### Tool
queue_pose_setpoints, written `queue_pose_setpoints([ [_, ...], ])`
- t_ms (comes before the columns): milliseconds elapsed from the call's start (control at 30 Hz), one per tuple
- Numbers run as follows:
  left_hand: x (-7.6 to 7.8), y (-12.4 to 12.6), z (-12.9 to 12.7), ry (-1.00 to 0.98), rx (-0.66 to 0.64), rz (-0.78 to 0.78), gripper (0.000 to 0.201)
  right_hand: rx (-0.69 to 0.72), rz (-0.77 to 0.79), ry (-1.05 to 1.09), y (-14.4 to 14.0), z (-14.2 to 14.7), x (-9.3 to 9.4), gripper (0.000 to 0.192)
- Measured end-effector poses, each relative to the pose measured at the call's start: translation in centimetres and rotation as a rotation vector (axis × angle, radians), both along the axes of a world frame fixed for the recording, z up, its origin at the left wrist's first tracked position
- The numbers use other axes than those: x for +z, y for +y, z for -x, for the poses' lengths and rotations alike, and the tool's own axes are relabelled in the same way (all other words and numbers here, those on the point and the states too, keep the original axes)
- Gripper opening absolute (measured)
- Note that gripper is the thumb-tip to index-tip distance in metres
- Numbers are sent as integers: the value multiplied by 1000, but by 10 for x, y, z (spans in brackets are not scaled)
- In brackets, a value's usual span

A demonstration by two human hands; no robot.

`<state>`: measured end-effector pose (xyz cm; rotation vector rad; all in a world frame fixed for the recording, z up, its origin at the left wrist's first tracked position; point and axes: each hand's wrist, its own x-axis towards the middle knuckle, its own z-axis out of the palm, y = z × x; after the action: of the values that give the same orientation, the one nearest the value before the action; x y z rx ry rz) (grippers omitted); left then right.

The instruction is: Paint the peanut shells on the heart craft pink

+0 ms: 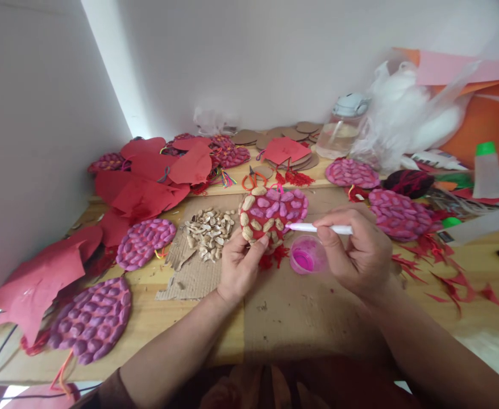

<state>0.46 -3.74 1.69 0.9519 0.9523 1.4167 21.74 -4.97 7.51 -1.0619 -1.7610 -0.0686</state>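
Note:
My left hand [243,264] grips the lower left edge of a round red plaque [256,225] covered with peanut shells. Shells on its upper and right part are purple-pink, while those at the left and bottom are bare tan. My right hand [354,250] pinches a white pen-like brush [332,228], its pink tip touching the plaque's right side. Below the tip stands a small clear cup [304,255] with bright pink paint. A red tassel [275,258] hangs under the plaque.
Left of the plaque, broken peanut shells [209,233] lie on cardboard [198,279]. Finished-looking purple plaques [91,321] and red paper pieces [147,182] spread at left. Orange-handled pliers [253,179] lie behind. A clear jar [339,133], plastic bag [415,113] and green-capped bottle [486,170] stand at right.

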Motion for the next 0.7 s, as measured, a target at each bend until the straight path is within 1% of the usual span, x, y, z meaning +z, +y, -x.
queue_pose_setpoints([
  [100,-1,1,1,-2,-14,9,28,-25,-17,4,0,-3,1,9],
  [200,-2,1,1,-2,-15,7,27,-7,-3,25,0,-3,0,8],
  [333,-3,1,2,-9,-9,19,26,9,19,-7,0,0,0,5],
  [433,-3,2,1,-21,-12,32,28,-32,-25,-21,0,-1,1,6],
  [533,-2,2,1,-28,-10,27,29,-51,-55,13,1,-2,3,7],
  [633,-2,2,1,-31,-9,23,28,-5,15,47,0,-3,3,6],
  [700,-3,2,1,-22,-13,10,27,8,50,33,0,-2,2,6],
])
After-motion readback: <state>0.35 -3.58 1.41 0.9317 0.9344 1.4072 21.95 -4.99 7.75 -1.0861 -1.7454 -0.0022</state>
